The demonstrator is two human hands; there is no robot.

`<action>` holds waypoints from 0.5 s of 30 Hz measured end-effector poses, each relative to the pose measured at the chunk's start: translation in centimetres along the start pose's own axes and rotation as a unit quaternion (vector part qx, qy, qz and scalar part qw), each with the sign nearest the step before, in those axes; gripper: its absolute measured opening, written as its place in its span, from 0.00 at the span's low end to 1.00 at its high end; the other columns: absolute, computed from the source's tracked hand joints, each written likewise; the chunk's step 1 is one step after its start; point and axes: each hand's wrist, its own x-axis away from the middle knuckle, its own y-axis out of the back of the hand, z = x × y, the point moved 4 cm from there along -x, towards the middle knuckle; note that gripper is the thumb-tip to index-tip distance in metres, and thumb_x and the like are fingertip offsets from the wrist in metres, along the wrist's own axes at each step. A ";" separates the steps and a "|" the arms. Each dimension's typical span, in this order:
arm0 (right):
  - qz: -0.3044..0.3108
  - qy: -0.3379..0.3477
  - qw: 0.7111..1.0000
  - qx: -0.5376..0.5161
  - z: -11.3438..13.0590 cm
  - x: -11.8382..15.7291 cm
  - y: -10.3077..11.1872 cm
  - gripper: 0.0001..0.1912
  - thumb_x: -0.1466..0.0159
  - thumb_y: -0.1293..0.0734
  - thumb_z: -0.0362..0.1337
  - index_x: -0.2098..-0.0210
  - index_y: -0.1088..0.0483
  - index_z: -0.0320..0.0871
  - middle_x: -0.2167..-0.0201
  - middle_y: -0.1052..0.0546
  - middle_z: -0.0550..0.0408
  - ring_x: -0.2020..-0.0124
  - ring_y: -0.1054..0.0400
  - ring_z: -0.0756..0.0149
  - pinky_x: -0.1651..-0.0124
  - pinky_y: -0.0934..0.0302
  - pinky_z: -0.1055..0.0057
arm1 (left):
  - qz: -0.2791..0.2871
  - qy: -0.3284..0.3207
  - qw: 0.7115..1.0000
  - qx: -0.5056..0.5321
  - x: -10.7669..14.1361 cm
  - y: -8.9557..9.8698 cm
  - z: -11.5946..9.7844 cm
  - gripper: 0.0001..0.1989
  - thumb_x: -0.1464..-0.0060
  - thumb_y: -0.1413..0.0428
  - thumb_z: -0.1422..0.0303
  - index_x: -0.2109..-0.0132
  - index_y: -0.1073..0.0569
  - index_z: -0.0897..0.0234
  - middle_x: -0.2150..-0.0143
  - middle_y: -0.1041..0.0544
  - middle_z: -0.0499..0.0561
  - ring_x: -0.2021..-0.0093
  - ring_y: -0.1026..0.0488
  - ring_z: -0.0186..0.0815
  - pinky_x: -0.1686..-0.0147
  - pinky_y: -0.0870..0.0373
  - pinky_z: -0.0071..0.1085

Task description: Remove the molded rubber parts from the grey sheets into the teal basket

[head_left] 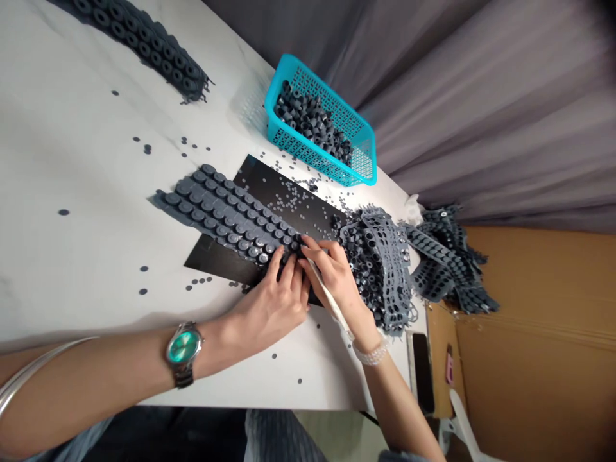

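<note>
A grey moulded rubber sheet (212,208) with rows of round raised caps lies across a black board (216,256). My left hand (276,301), with a watch at the wrist, is closed on the sheet's right end; its fingers bend down onto the caps and the thumb is hidden. Beside it, my right hand (334,273) grips a slim white stick-like tool (330,298), whose upper end lies under the fingers at the sheet. What the tool's tip touches is covered by the fingers. Small grey discs (293,192) are scattered over the board.
A turquoise basket (320,151) of short black rubber tubes stands at the back. Right of my hands is a heap of perforated sheets (389,269) and loose rings. Another sheet (144,42) lies far left. A phone (422,366) lies at the right edge, near a cardboard box (539,333).
</note>
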 end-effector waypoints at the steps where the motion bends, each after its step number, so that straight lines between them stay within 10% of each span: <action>1: 0.002 0.003 1.000 0.002 -0.1 0.0 0.0 0.11 0.31 0.40 0.31 0.50 0.33 0.41 0.46 0.25 0.44 0.53 0.34 0.57 0.53 0.33 0.59 | 0.001 0.000 1.000 0.001 0.0 0.0 0.0 0.24 0.38 0.50 0.60 0.47 0.26 0.77 0.52 0.21 0.70 0.45 0.27 0.56 0.40 0.41 0.60; 15: 0.057 -0.004 0.998 0.031 -0.3 -0.2 -0.8 0.13 0.29 0.46 0.31 0.47 0.36 0.38 0.42 0.30 0.37 0.49 0.37 0.56 0.51 0.33 0.58 | 0.005 0.003 1.000 0.018 -0.1 0.4 0.1 0.24 0.37 0.50 0.62 0.46 0.27 0.80 0.49 0.23 0.72 0.44 0.28 0.56 0.42 0.37 0.59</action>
